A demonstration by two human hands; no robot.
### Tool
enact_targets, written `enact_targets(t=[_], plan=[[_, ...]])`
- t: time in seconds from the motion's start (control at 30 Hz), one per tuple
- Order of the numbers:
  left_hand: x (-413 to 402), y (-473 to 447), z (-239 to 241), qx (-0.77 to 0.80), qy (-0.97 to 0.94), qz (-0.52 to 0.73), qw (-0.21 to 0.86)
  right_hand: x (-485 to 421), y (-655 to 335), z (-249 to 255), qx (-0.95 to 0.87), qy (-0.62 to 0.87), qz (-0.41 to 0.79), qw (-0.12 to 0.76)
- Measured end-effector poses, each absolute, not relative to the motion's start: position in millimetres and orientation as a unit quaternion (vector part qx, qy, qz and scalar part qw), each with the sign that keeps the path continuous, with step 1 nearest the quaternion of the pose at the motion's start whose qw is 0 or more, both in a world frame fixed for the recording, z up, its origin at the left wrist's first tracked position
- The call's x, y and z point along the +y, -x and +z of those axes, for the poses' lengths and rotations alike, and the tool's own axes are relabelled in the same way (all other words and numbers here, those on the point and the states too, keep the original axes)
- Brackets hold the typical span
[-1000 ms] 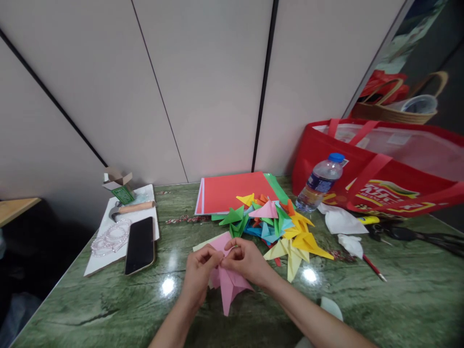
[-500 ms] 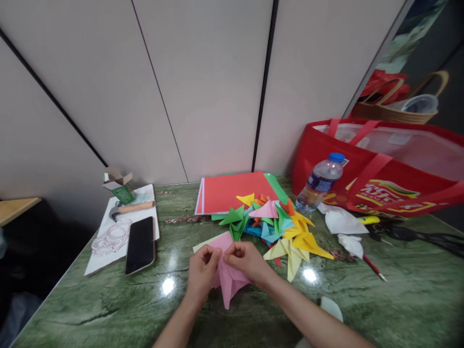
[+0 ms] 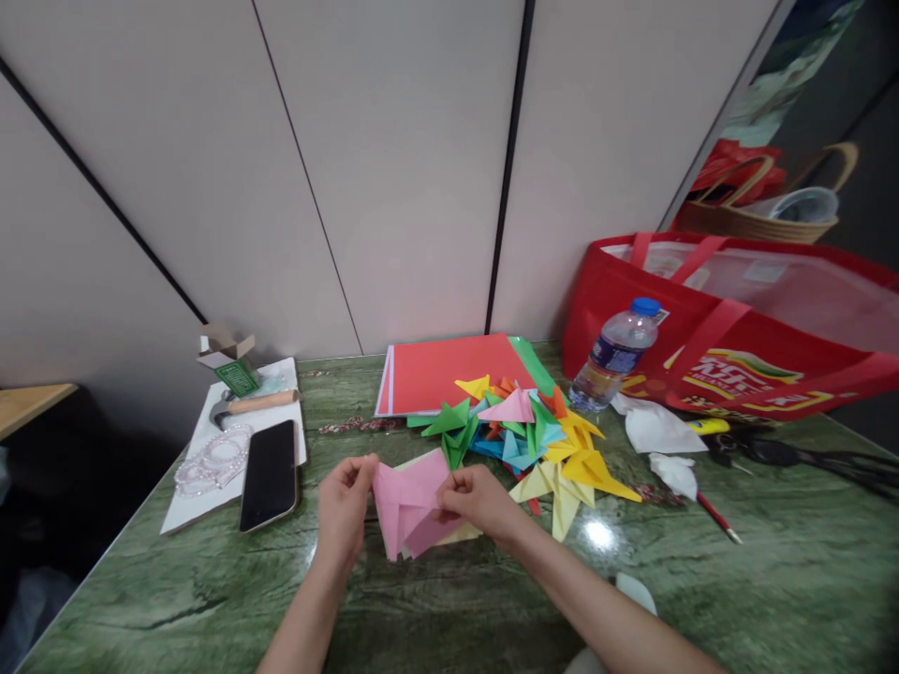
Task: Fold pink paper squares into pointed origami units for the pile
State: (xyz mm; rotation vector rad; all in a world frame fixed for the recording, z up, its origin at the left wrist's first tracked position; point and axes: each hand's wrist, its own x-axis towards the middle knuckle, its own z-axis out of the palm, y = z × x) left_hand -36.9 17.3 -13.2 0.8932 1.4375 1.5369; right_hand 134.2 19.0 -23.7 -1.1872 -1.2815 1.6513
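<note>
A creased pink sheet of origami paper (image 3: 407, 501) is stretched between my two hands, just above the table. My left hand (image 3: 343, 505) pinches its left corner between thumb and fingers. At its right side, my right hand (image 3: 478, 505) pinches the edge the same way. Under the pink sheet, parts of pale yellow paper (image 3: 460, 534) show; the rest of it is covered. Right behind my right hand lies a heap of folded paper pieces (image 3: 523, 431) in green, blue, pink, orange and yellow.
Coloured sheets (image 3: 456, 370) lie by the wall. To the right are a water bottle (image 3: 616, 356), a red bag (image 3: 702, 328), crumpled tissues (image 3: 660, 426) and a red pen (image 3: 717, 517). On the left, a phone (image 3: 270, 475), bead strings (image 3: 214, 461) and a hammer-like tool (image 3: 259, 402) rest on or by white board.
My left hand has moved left, away from the right one. The pink paper, bunched between both hands before, is now spread wider between them.
</note>
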Motion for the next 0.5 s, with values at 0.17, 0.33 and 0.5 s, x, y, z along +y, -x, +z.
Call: enact_targets(t=[0.17,0.33,0.5], plan=[[24,57,-6,0.571,-0.331,0.632,0.406,21,-138,-21,-0.495,0.454,0.639,0.375],[18,44,-7,0.582,-0.371,0.568,0.449,24,-138,-22,-0.505,0.441,0.609,0.424],[11,29,-12,0.589,-0.427,0.512,0.456,18,-133,-27,-0.555,0.399,0.61,0.4]])
